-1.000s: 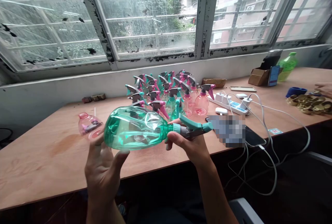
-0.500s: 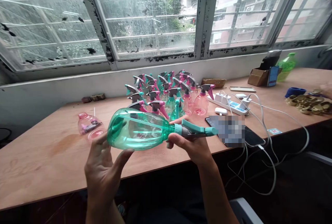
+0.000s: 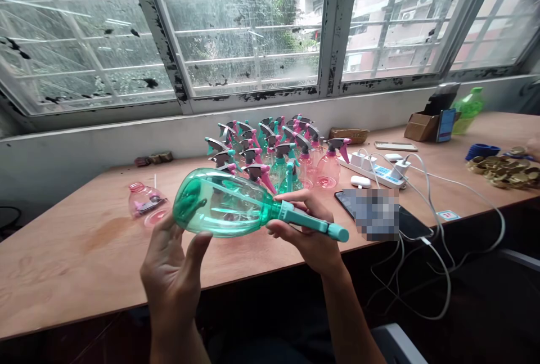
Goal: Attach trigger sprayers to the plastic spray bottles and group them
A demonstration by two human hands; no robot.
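A clear green spray bottle (image 3: 223, 203) lies on its side in the air above the table's front edge, its base to the left and its teal trigger head to the right. My left hand (image 3: 175, 265) cups the base, thumb below the bottle's near side. Around the neck and collar, my right hand (image 3: 314, 240) is closed with thumb and fingers. Behind it on the table stand several spray bottles (image 3: 327, 170) in pink and green with grey heads. Left of my hands, a pink bottle (image 3: 144, 200) without its head on lies beside a spray head.
To the right lie a power strip (image 3: 373, 171) with white cables, a white earbud case (image 3: 360, 182) and a dark phone (image 3: 413, 222). Further off are a cardboard box (image 3: 422, 125), a green bottle (image 3: 469, 106) and a heap of gold-coloured pieces (image 3: 502, 170), near another person's blurred hand.
The bottle has rolled about its long axis, so the trigger now faces me. Its head end has dipped lower. Both hands keep their hold.
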